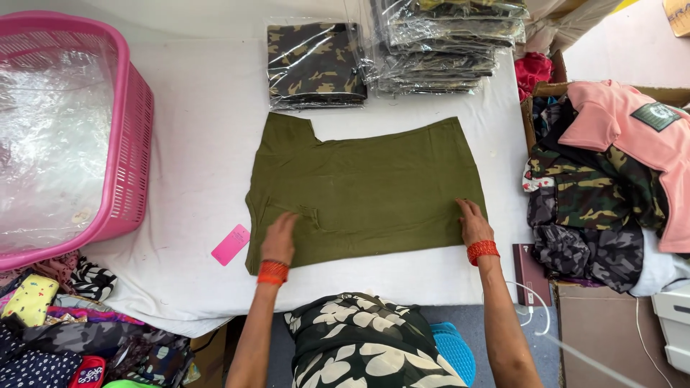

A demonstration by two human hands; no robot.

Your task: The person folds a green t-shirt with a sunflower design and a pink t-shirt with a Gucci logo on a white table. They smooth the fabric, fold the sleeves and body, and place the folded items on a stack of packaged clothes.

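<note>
**Around the folding table: what I see from here**

I see a pink slatted plastic basket (133, 129) lined with clear film on the left of the white cloth-covered table (201, 108). A pink paper tag (231, 244) lies on the cloth. At the far edge sit one flat bagged camouflage garment (314, 65) and a taller stack of bagged garments (445, 47). On the right, a cardboard box (550, 89) holds camouflage clothes, a pink shirt (632, 136) on top.

a garment packing workroom: a white cloth-covered table (194, 144) carries stacks of folded camouflage clothes sealed in clear plastic bags (438, 50), a pink plastic basket of empty clear bags (133, 144) stands to one side, and a cardboard box heaped with loose camouflage and pink garments (611, 179) sits at the other.
</note>
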